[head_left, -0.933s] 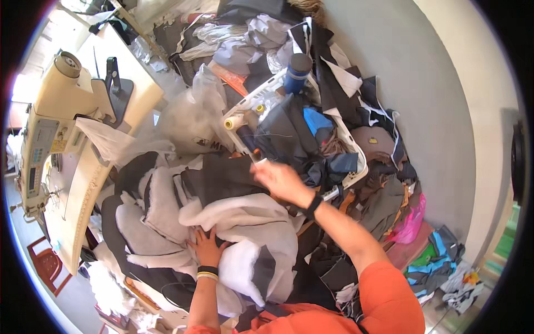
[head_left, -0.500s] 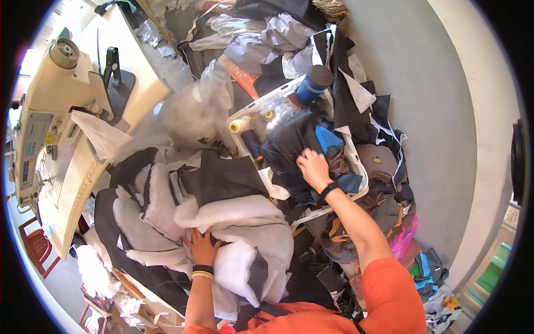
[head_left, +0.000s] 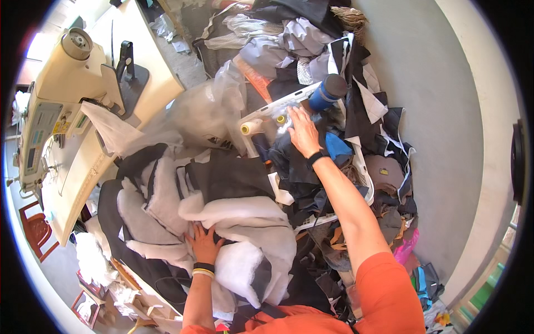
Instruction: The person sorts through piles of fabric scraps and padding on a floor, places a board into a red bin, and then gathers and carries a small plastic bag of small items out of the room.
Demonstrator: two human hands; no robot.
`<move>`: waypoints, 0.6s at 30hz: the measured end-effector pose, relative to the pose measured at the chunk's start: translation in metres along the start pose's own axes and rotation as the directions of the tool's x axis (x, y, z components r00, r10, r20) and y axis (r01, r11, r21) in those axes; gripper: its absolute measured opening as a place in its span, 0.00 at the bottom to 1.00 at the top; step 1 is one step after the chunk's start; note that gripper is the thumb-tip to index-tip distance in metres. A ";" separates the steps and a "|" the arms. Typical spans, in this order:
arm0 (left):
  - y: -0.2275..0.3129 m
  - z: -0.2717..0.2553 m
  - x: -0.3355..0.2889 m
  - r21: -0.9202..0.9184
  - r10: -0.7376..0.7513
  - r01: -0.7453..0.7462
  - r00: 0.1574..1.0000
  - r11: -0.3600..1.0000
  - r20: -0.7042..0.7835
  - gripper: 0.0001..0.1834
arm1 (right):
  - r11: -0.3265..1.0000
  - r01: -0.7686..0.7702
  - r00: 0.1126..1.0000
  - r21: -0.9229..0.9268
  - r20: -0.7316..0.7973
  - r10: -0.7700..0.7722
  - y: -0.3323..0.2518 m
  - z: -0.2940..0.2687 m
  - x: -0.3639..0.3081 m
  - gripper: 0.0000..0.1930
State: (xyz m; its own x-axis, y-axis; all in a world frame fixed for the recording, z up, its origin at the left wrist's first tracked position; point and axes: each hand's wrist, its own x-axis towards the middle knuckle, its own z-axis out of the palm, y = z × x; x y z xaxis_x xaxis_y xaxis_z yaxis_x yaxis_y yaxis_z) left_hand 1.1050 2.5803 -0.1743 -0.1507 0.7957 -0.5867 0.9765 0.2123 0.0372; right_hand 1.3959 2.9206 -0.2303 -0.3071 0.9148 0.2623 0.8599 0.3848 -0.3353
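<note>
My left hand (head_left: pixel 204 245) lies spread on a heap of white padded fabric (head_left: pixel 245 209) with dark backing, pressing on it. My right hand (head_left: pixel 304 133) reaches over a white plastic basket (head_left: pixel 364 172), its fingers stretched out beside some clear plastic (head_left: pixel 282 106). What its fingertips touch is hard to tell. In the basket are black cloth (head_left: pixel 289 161), a blue piece (head_left: pixel 337 146), a cream thread cone (head_left: pixel 253 127), a small yellow-ended spool (head_left: pixel 281 119) and a dark thread cone (head_left: pixel 260 146). A blue bottle with a dark lid (head_left: pixel 327 93) stands at the far corner.
At left, a sewing machine (head_left: pixel 61 89) sits on a pale table (head_left: pixel 150 78). A translucent plastic bag (head_left: pixel 194 114) lies between table and basket. Grey and striped cloth (head_left: pixel 300 36) piles up behind; a brown cap (head_left: pixel 384 172) and scraps lie right, along a grey wall or floor surface (head_left: pixel 428 100).
My right hand has moved from the black cloth in the basket farther away, toward the clear plastic and bottle, fingers now extended. My left hand stays on the padding. The view has shifted slightly.
</note>
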 end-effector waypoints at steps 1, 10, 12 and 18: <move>0.000 -0.004 -0.001 -0.013 -0.002 0.002 1.000 1.000 0.000 0.36 | 1.000 0.005 1.000 0.007 0.005 -0.006 -0.002 0.005 0.000 0.18; -0.010 -0.008 -0.005 -0.062 -0.009 0.007 0.999 0.998 -0.033 0.36 | 0.971 -0.094 0.957 0.221 0.289 0.027 -0.008 -0.051 -0.048 0.05; -0.008 -0.009 -0.002 -0.063 0.008 -0.010 1.000 0.998 -0.025 0.36 | 0.955 -0.171 0.943 0.243 0.322 0.087 0.013 -0.066 -0.084 0.07; -0.005 -0.007 -0.003 -0.061 0.020 -0.022 1.000 0.998 -0.024 0.37 | 0.848 -0.376 0.910 0.373 0.323 0.262 0.029 -0.088 -0.133 0.09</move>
State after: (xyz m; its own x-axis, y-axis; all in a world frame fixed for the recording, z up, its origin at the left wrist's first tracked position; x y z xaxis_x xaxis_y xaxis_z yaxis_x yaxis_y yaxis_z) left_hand 1.0997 2.5809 -0.1671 -0.1345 0.8132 -0.5662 0.9682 0.2295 0.0996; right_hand 1.4973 2.7993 -0.1956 -0.1859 0.9724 -0.1410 0.6931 0.0281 -0.7203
